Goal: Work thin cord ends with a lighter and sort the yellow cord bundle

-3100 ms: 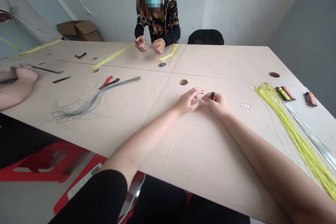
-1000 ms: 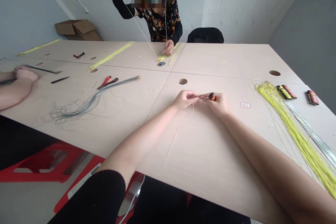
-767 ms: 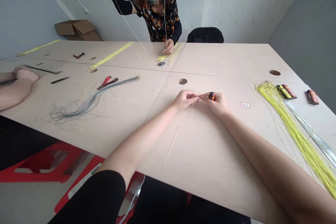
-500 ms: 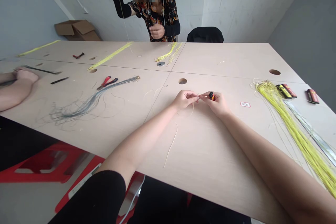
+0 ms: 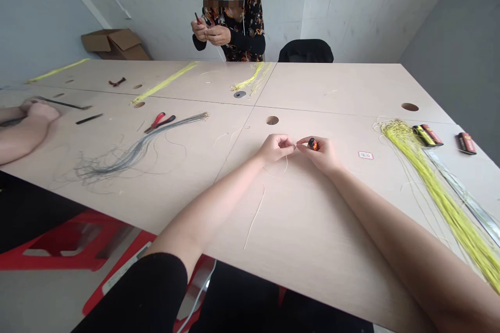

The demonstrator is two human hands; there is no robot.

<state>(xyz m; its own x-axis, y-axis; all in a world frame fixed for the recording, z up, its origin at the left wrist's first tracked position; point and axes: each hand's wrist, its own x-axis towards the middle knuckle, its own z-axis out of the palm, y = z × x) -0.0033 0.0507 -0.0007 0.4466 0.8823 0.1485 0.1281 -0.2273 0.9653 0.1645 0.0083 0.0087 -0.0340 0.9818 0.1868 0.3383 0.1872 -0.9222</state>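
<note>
My left hand (image 5: pixel 274 146) rests on the light wooden table (image 5: pixel 304 218) with its fingertips pinched on a thin pale cord (image 5: pixel 255 215) that trails back toward the near edge. My right hand (image 5: pixel 323 154) lies just to the right, closed round a small black and red tool (image 5: pixel 312 143). The fingertips of both hands almost meet at the cord's end. What the tool is cannot be made out.
A bundle of yellow cords (image 5: pixel 433 187) and red-black tools (image 5: pixel 427 136) lie at the right. Grey wires (image 5: pixel 128 153) and red pliers (image 5: pixel 159 122) lie at the left, beside another person's arm (image 5: pixel 21 130). A person in a patterned shirt (image 5: pixel 234 26) works opposite.
My hands have closed together, the left pinching the cord against the tool. The person opposite pulled a cord up high, then brought both hands together at the chest.
</note>
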